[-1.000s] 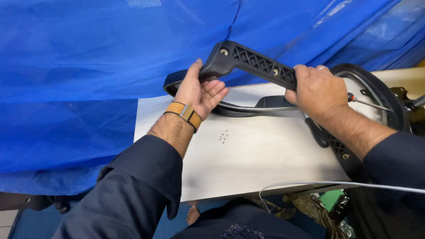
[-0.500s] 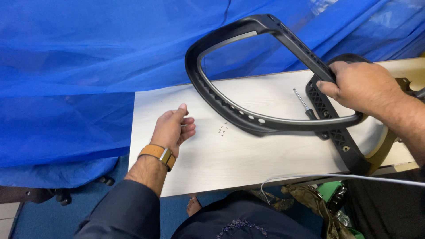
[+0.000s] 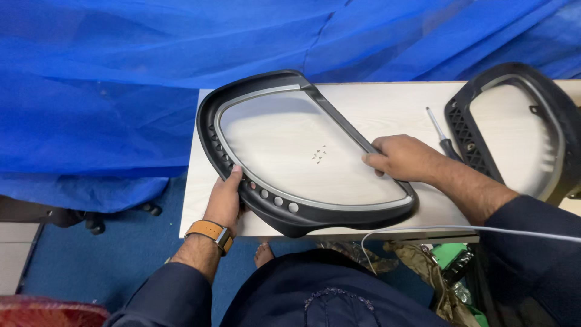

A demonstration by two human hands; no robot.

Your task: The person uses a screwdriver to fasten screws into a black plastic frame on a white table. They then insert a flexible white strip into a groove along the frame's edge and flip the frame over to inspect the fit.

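A large black plastic frame point(image 3: 269, 203), D-shaped with a grey inner rim and a row of round holes, lies flat on the pale wooden table point(image 3: 387, 103). My left hand point(image 3: 225, 198) grips its near-left edge, thumb on top. Over on the frame's right straight side rests my right hand point(image 3: 404, 158), fingers pressing on the rim. Several tiny screws point(image 3: 319, 154) lie on the table inside the frame's opening. My left wrist wears a watch with an orange strap.
A second black frame point(image 3: 514, 130) lies at the table's right end. A screwdriver point(image 3: 437, 128) lies between the two frames. Blue plastic sheeting point(image 3: 121, 79) hangs behind and to the left. A white cable point(image 3: 460, 229) runs along the table's near edge.
The frame, held tilted up in the air by my right hand, has come down flat on the table. My left hand moved from the bare tabletop onto the frame's near edge.
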